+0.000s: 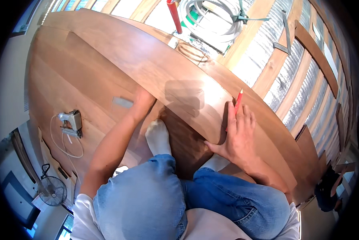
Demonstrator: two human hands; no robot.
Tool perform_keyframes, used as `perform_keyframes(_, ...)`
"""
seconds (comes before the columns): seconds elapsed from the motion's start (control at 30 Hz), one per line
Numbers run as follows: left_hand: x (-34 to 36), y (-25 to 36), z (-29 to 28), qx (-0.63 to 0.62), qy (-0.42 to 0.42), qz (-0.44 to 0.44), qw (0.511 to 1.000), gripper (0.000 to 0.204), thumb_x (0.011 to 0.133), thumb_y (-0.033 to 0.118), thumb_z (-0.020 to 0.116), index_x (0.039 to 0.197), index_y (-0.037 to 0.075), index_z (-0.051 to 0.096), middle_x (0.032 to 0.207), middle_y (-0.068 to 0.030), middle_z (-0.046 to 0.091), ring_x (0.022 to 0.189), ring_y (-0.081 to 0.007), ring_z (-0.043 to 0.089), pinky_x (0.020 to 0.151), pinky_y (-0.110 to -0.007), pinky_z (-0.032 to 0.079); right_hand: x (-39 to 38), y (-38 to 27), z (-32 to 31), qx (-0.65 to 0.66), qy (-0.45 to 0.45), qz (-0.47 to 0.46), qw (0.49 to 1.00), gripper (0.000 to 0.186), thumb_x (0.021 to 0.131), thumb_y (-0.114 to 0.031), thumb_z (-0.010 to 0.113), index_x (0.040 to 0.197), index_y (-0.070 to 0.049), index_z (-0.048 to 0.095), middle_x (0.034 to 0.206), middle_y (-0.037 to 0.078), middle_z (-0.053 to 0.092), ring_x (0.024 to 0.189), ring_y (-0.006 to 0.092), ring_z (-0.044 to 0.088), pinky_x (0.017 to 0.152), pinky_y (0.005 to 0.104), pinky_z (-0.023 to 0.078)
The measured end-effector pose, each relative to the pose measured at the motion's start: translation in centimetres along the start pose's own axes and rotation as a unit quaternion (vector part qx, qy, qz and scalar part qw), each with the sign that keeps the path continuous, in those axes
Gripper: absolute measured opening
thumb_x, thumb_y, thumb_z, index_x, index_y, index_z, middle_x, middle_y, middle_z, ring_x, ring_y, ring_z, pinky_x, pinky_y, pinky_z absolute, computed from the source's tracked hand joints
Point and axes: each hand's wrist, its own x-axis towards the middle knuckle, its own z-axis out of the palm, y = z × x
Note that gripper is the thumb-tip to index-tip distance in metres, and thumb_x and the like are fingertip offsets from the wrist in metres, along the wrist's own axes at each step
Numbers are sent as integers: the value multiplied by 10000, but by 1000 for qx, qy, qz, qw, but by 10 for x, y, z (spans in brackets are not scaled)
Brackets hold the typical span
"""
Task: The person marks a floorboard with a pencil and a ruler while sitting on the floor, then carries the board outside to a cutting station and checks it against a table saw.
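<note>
A long reddish-brown wooden floorboard (147, 60) slants from the far left down toward the right, lying over the laid wood floor in front of my feet. My left hand (146, 97) reaches the board's near edge, and its fingers are hidden beneath it. At the board's right end is my right hand (240, 132), the thumb by the near corner and the fingertips along the end edge. A red pencil (238, 102), tip pointing away from me, is tucked between the fingers of that hand. Beside my left forearm lies a small flat grey piece (122, 102).
A nail gun (72, 123) with a thin hose rests on the floor at left. Beyond the boards, wooden joists (267, 76) alternate with silver foil. A white hose coil (223, 34), red tube (174, 17) and metal square (285, 38) lie there. Another person (327, 190) is at lower right.
</note>
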Motion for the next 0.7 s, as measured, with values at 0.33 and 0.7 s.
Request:
perform_keyframes(0.33, 43, -5, 21, 162, 28, 133, 977, 405, 1001, 277, 564, 1337, 53, 593, 1224, -244, 647, 1126, -395, 624, 933, -481, 504, 1, 7, 13, 17, -22, 28, 999, 1296, 557, -376, 976, 1562, 64, 286, 1463, 335, 430, 1372, 531, 393, 1135, 619, 297)
perform_keyframes(0.7, 50, -15, 28, 211, 42, 151, 965, 409, 1003, 277, 552, 1340, 49, 596, 1234, -227, 650, 1130, -384, 623, 941, -479, 500, 7, 11, 17, -4, -21, 9, 1000, 1252, 599, -436, 952, 1536, 84, 306, 1414, 362, 425, 1322, 530, 410, 1114, 631, 306)
